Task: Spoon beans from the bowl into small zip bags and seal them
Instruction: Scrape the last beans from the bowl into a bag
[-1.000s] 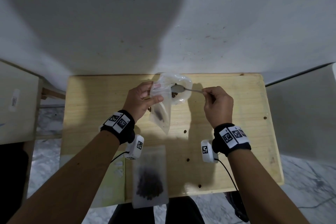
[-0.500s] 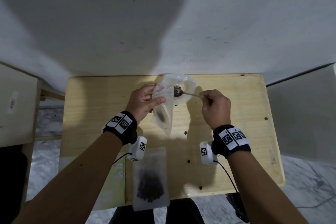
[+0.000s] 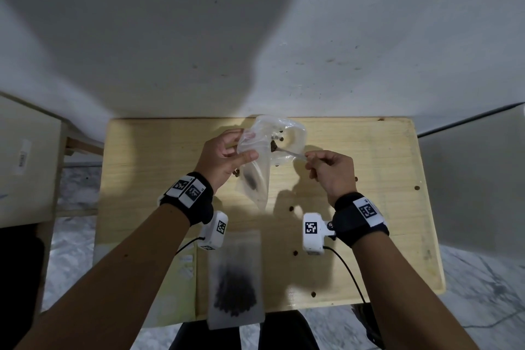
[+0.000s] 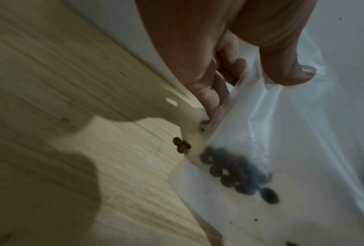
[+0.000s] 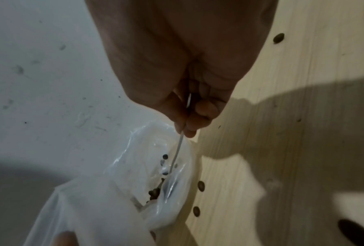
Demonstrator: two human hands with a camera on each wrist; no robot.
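Note:
My left hand [image 3: 242, 148] pinches the top edge of a small clear zip bag [image 3: 255, 179] and holds it up over the wooden table [image 3: 369, 207]. The bag's lower end touches the table. A few dark beans [image 4: 236, 171] lie low in the bag [image 4: 261, 141], under my thumb [image 4: 290, 73]. My right hand [image 3: 311, 158] pinches the thin handle of a metal spoon [image 3: 287, 151]. Its bowl carries brown beans at the bag's mouth, over the clear plastic bowl [image 3: 297, 133]. In the right wrist view the spoon handle [image 5: 180, 146] runs down into the clear bowl [image 5: 147, 146], beside the bag [image 5: 88, 208].
A filled zip bag [image 3: 235, 284] of dark beans lies at the table's near edge. Loose beans [image 4: 181, 146] lie beside the held bag, and others [image 3: 291, 209] are scattered over the table's middle and right. A white wall stands right behind the table. A pale cabinet [image 3: 25, 159] is at the left.
The spoon has come up out of the clear bowl loaded with beans and shifted slightly towards the bag's mouth. My left hand has kept its hold on the bag.

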